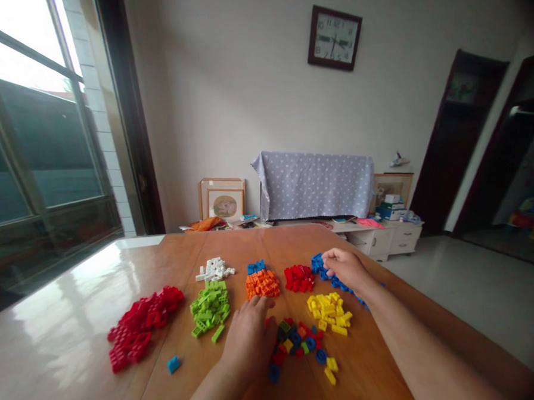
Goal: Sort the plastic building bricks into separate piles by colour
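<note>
Piles of toy bricks lie on a wooden table [89,320]. My right hand [346,268] is at the blue pile [317,264], its fingers pinched together; whatever they hold is too small to make out. Beside the mixed-colour pile [296,340], my left hand [251,332] hovers or rests with bent fingers just in front of the orange bricks [262,284]; its grip is hidden. Red bricks [298,278] sit between the orange and blue ones, with yellow bricks [330,309] nearer. Green bricks [210,307] lie left of my left hand.
White bricks [214,269] lie at the back, large red pieces [143,326] on the left, one light-blue brick [173,364] near the front. Beyond the table stand a low white cabinet [385,241] and a cloth-covered object [315,182].
</note>
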Demonstrator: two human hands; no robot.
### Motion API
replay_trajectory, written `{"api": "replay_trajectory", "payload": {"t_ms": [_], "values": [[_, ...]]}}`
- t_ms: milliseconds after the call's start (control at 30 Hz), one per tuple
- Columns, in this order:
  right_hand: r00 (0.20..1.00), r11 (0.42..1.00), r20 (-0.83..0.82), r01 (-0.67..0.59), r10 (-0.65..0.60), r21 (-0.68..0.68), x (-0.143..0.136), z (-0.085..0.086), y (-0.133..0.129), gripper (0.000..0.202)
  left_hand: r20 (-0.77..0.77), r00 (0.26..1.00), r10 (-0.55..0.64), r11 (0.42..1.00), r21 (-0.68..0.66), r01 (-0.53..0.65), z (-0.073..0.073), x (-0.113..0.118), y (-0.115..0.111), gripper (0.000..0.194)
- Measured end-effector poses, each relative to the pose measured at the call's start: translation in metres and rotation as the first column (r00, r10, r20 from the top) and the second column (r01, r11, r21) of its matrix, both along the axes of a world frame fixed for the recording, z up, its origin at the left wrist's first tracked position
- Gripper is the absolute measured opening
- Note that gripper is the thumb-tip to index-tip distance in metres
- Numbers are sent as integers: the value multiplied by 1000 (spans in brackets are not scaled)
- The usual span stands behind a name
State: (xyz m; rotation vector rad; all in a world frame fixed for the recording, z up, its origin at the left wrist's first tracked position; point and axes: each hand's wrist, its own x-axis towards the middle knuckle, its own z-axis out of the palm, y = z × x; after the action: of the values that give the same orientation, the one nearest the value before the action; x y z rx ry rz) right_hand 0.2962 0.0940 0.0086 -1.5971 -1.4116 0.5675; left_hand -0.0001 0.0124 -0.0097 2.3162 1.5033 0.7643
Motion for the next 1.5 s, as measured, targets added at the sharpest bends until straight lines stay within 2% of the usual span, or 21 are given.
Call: {"api": "replay_trajectory", "payload": {"t_ms": [67, 167, 267, 433, 567, 800, 900, 1100, 1333, 1500], "values": [[986, 986, 2, -165, 165, -3, -15, 8, -19, 21, -16, 1000, 10, 1000, -9, -10, 1, -2, 1, 28], [911, 913, 76, -399, 405, -91, -38, 13, -45, 15, -55, 998, 12, 1000, -24, -13, 3, -4, 2, 27], [838, 861, 201, -481, 507, -167, -59, 7, -65, 10, -101, 995, 19, 998, -51, -24, 2, -7, 4, 26], [722, 849, 448, -455, 528, -267, -80, -7, -84, 7, -138, 989, 61, 992, -97, -75, 0, -16, 7, 24], [654, 862, 567, -434, 501, -261, -86, -9, -89, 7, -161, 987, 0, 990, -142, -23, 9, -23, 2, 23], [648, 865, 577, -426, 497, -267, -87, -12, -89, 9, -260, 961, -97, 975, -219, 40, 22, -26, -10, 16], [643, 865, 582, -425, 497, -268, -87, -12, -89, 9, -294, 949, -109, 969, -243, 37, 24, -24, -14, 14], [632, 863, 595, -430, 497, -265, -91, -9, -90, 15, -354, 931, -94, 979, -205, 21, 26, -20, -17, 12], [595, 841, 619, -494, 513, -222, -93, -14, -89, 10, -344, 925, -160, 973, -211, 90, 25, -17, -18, 19], [635, 873, 619, -449, 463, -193, -92, -18, -87, 18, -327, 931, -162, 973, -211, 96, 25, -17, -19, 20]]}}
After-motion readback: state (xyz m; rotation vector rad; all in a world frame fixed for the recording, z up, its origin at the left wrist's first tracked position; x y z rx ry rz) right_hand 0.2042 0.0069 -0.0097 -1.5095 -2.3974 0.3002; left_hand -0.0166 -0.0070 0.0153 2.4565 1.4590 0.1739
